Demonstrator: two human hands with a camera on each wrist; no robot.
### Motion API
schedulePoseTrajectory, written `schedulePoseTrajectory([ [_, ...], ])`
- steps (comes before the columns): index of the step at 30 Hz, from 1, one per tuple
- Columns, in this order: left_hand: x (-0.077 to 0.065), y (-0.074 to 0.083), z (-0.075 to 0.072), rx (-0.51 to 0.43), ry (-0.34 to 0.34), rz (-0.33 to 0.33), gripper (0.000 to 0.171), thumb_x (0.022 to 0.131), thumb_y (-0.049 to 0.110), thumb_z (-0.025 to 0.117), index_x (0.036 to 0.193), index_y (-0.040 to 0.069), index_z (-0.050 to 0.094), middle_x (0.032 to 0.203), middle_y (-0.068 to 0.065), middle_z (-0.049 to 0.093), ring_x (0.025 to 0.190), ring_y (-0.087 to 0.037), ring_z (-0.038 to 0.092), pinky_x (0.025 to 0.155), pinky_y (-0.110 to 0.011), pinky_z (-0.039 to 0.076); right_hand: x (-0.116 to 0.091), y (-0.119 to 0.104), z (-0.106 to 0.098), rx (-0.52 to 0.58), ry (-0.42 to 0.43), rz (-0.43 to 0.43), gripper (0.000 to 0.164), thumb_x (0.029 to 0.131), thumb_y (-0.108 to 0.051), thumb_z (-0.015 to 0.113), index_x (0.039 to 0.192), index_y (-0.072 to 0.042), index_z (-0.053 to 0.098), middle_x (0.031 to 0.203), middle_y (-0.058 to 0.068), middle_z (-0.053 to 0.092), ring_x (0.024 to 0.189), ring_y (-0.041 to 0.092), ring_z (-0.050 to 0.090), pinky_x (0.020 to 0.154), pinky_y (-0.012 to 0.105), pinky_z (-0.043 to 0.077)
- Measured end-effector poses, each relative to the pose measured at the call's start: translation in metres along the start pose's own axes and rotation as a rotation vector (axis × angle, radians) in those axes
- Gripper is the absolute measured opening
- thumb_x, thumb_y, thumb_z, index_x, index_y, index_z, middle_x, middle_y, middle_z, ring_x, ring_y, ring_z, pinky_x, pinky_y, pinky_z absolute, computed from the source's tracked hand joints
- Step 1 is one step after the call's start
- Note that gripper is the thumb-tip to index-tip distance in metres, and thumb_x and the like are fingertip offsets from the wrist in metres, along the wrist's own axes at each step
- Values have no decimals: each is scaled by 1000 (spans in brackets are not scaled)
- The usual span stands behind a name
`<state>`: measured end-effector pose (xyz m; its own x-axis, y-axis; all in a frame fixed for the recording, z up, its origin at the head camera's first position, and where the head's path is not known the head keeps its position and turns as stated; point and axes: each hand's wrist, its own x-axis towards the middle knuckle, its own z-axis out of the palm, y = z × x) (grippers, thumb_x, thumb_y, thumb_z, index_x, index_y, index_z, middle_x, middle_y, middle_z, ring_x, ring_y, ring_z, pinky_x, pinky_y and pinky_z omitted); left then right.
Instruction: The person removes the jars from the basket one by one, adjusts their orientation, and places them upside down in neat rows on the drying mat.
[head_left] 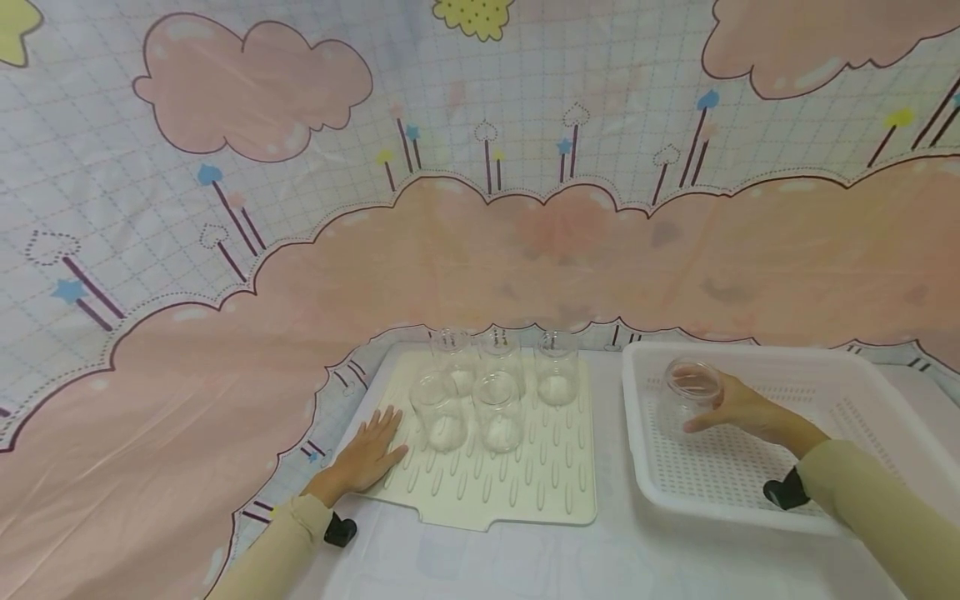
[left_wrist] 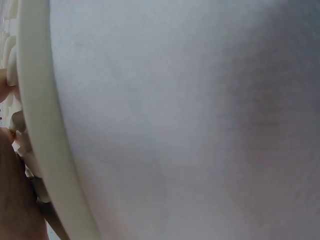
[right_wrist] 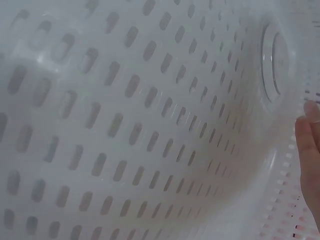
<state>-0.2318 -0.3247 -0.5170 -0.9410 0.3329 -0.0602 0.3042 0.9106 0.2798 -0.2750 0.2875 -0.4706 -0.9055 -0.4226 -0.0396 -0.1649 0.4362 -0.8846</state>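
Note:
My right hand (head_left: pixel 738 408) grips a clear glass jar (head_left: pixel 675 412) over the left part of a white perforated basket (head_left: pixel 639 475). In the right wrist view, fingers (right_wrist: pixel 309 150) show at the right edge beside the jar's round base (right_wrist: pixel 274 62). With fingers spread, my left hand (head_left: pixel 366 452) rests on the left edge of a cream ribbed drying mat (head_left: pixel 517 492). Several similar clear jars stand upright on the mat; the nearest to that hand is the front left jar (head_left: pixel 438 412). The left wrist view has the mat's edge (left_wrist: pixel 40 110) close up.
A white-covered table (head_left: pixel 555 558) carries mat and basket side by side, a narrow strip between them. Behind rises a printed cloth backdrop (head_left: pixel 465 258) with clouds. The basket's raised rim surrounds the right hand's area. Jars cluster at the mat's back and middle.

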Motion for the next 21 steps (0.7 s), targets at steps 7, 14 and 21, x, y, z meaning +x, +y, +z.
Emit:
schedulePoseTrajectory([
  [7, -2, 6, -5, -3, -24, -22, 71, 105, 36, 43, 154, -8, 19, 161, -29, 12, 147, -49, 5, 117, -63, 6, -1, 0, -1, -12, -2, 7, 82, 77, -11, 86, 145, 1, 41, 148, 29, 42, 136, 51, 32, 98, 75, 33],
  [14, -2, 3, 1, -6, 15, 3, 71, 105, 38, 42, 154, -9, 21, 160, -29, 15, 147, -49, 8, 117, -64, 8, -4, -4, -6, -48, 2, -10, 79, 79, -14, 85, 145, -4, 43, 147, 25, 45, 135, 48, 37, 97, 74, 34],
  [21, -2, 2, -2, -21, 42, 35, 69, 106, 38, 42, 153, -10, 24, 159, -31, 18, 146, -51, 10, 115, -65, 11, -11, -12, -18, -49, -10, -47, 77, 79, -11, 84, 144, -3, 43, 145, 24, 46, 130, 33, 44, 96, 74, 34],
])
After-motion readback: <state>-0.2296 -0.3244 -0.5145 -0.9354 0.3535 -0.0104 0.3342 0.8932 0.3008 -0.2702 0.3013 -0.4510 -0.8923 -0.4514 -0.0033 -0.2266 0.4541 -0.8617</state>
